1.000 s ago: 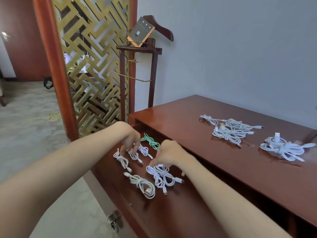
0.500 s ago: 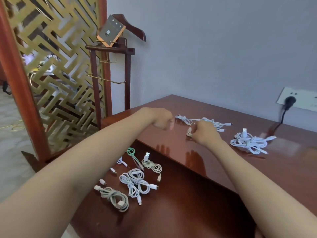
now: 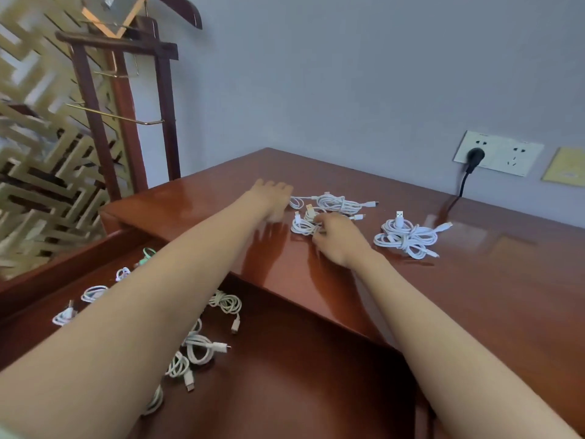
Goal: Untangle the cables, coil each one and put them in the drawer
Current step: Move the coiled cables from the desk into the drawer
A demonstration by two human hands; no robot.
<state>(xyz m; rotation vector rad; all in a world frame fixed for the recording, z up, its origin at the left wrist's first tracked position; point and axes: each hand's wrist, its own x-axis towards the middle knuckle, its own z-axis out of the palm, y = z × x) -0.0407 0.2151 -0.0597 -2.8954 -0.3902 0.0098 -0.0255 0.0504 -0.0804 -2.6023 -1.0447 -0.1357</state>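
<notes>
The small white coiled cable (image 3: 302, 226) lies on the shiny red-brown wooden table (image 3: 474, 280). The right hand (image 3: 340, 240) curls its fingers (image 3: 318, 231) round its right edge. The left hand (image 3: 272, 198) is just left of it, its fingers too blurry to tell.

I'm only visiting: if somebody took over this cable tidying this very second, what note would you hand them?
Left hand: on the desktop, at the left end of the tangled white cables. It is blurred, so its grip is unclear.
Right hand: fingers curled on the near loop of that tangle.
A second white bundle lies apart to the right, untouched.
Done: several coiled cables, one of them a green cable, lie in the open drawer.
Left: separate the tangle, coil each cable, do the same with the second bundle, and put them all in the drawer.
</notes>
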